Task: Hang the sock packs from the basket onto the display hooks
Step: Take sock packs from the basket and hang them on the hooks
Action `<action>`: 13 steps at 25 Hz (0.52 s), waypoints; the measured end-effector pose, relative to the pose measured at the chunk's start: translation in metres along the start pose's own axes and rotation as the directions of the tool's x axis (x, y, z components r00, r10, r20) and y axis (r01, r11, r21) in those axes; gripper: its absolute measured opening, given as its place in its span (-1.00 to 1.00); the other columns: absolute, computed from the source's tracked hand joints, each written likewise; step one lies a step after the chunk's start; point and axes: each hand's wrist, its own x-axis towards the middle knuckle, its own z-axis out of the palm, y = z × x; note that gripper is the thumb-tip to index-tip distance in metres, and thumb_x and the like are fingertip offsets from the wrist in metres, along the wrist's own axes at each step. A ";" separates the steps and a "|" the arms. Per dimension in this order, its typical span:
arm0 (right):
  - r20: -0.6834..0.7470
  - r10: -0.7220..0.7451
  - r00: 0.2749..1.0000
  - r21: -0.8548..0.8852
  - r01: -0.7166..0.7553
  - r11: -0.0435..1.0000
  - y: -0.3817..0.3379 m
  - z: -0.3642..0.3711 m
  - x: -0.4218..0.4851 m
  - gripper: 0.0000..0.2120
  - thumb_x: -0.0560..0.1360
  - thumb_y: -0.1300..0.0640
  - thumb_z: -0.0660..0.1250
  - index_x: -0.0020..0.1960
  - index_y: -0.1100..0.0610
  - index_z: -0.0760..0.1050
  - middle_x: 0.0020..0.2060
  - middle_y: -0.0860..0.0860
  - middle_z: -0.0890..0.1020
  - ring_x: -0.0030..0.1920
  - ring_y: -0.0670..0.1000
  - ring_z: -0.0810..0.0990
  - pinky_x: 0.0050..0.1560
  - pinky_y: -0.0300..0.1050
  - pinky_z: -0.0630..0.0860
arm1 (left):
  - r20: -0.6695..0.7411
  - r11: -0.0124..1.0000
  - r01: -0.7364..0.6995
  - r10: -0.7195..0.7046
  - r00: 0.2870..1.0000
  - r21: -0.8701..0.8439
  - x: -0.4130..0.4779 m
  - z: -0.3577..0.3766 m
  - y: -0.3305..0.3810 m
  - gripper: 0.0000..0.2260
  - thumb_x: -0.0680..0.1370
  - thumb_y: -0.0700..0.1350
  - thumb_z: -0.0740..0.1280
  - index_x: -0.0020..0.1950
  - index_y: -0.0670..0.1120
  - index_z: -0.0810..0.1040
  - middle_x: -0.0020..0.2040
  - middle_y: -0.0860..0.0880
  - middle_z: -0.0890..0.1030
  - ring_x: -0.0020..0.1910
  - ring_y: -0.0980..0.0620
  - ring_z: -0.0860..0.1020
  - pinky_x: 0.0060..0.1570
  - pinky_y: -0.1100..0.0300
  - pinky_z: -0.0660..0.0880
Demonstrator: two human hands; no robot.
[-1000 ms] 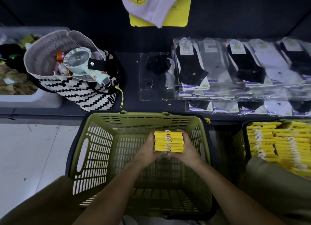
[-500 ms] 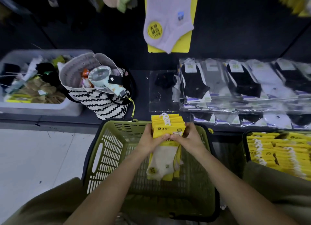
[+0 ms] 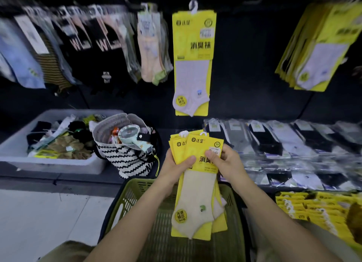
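Observation:
I hold a stack of yellow sock packs (image 3: 197, 195) upright above the olive green basket (image 3: 125, 203). My left hand (image 3: 176, 167) grips the stack's left side with the thumb across the front. My right hand (image 3: 227, 160) pinches the front pack near its top right. White hanger tabs stick up from the packs. Straight above, one yellow sock pack (image 3: 193, 64) hangs from a display hook (image 3: 193, 5). The basket's inside looks bare where I can see it.
More yellow packs hang at the upper right (image 3: 317, 46) and lie in a second basket (image 3: 313, 209) at the right. Bagged socks (image 3: 284, 142) cover the shelf. A zigzag tote bag (image 3: 129, 156) and a white bin (image 3: 52, 144) stand at the left.
Both hands lifted the stack out of the basket and turned it upright, faces toward me. My view has tilted up, showing the hanging display.

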 end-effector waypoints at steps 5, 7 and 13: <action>0.064 -0.080 0.995 -0.034 0.083 0.996 -0.047 -0.009 0.007 -0.89 0.48 0.22 0.36 -0.04 0.05 0.50 -0.16 -0.03 0.64 -0.23 -0.21 0.62 -0.26 -0.36 0.54 | -0.014 0.992 -0.124 0.124 0.992 -0.029 0.001 0.004 0.035 -0.45 0.25 0.04 0.49 0.18 0.04 0.40 0.06 0.03 0.63 -0.03 0.07 0.64 -0.20 0.23 0.57; 0.073 -0.138 0.988 -0.125 0.146 0.981 -0.070 -0.012 0.015 -0.90 0.47 0.17 0.38 -0.06 0.02 0.48 -0.19 -0.08 0.61 -0.23 -0.21 0.58 -0.25 -0.41 0.50 | -0.061 0.983 -0.181 0.181 0.982 -0.007 0.004 0.004 0.047 -0.59 0.34 -0.04 0.49 0.11 0.09 0.42 0.04 0.03 0.63 -0.04 0.07 0.65 -0.18 0.20 0.58; 0.155 -0.303 0.940 -0.347 0.339 0.874 -0.140 -0.014 0.044 -0.91 0.45 0.15 0.40 -0.18 0.00 0.53 -0.21 0.05 0.62 -0.20 0.03 0.56 -0.14 -0.12 0.51 | -0.082 0.954 -0.287 0.294 0.952 0.086 0.011 0.001 0.078 -0.65 0.40 -0.09 0.48 0.06 0.16 0.42 -0.02 0.11 0.63 -0.13 0.19 0.64 -0.28 0.32 0.55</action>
